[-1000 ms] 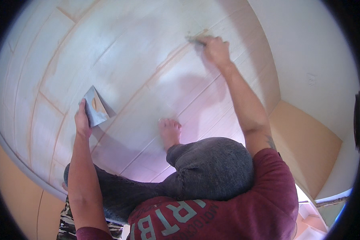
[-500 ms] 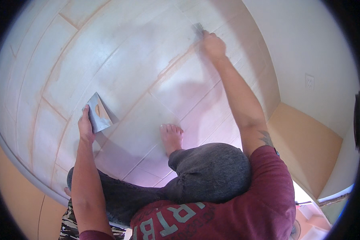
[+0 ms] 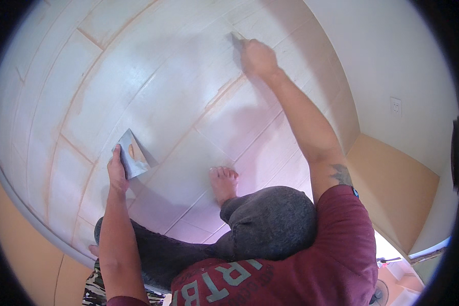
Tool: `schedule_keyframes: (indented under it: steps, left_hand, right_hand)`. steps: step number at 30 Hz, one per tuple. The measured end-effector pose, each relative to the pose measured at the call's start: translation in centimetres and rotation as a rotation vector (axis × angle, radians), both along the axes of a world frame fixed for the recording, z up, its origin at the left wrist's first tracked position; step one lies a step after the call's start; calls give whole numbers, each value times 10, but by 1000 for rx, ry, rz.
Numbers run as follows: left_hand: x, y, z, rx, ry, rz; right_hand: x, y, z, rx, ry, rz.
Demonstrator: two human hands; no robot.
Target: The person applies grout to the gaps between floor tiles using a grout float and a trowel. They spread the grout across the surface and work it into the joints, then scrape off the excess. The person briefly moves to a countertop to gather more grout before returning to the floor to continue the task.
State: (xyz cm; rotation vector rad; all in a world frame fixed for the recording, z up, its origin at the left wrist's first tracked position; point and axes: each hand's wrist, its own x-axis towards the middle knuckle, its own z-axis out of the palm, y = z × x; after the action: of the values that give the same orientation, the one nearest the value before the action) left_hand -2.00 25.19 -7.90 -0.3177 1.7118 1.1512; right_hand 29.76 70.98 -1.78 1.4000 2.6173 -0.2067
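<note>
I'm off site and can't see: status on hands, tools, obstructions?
Left hand: holding metal plate. Right hand: holding grey tool at tiles, contact unclear. Bare foot on tiles, apart from both tools.

metal blade (image 3: pixel 134 164): tilted, beige dab (image 3: pixel 131 151) on face | grey tool (image 3: pixel 236 43): blurred, farther forward-right

The scraper (image 3: pixel 135 167) is left of the foot (image 3: pixel 224 181), the outlet (image 3: pixel 396 105) right.

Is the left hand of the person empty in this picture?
No, the left hand grips a flat, grey metal plate along its left edge.
</note>
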Motion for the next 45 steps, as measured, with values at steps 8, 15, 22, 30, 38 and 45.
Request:
schedule_keyframes:
  steps: [8, 15, 22, 30, 38, 45]
  left_hand:
    - [3, 4, 5, 35, 63, -50]
    - [0, 3, 5, -33, 10, -13]
    - [2, 6, 7, -18, 15, -21]
    - [0, 5, 1, -91, 59, -37]
    - [4, 11, 15, -85, 70, -63]
    - [4, 11, 15, -80, 34, -40]
  right_hand:
    - [-48, 1, 12, 24, -128, 175]
    - [-13, 73, 23, 3, 24, -58]
    - [2, 71, 0, -44, 15, 71]
    - [74, 20, 28, -270, -41, 100]
    - [117, -4, 25, -51, 107, -249]
    - [62, -18, 21, -134, 87, -290]
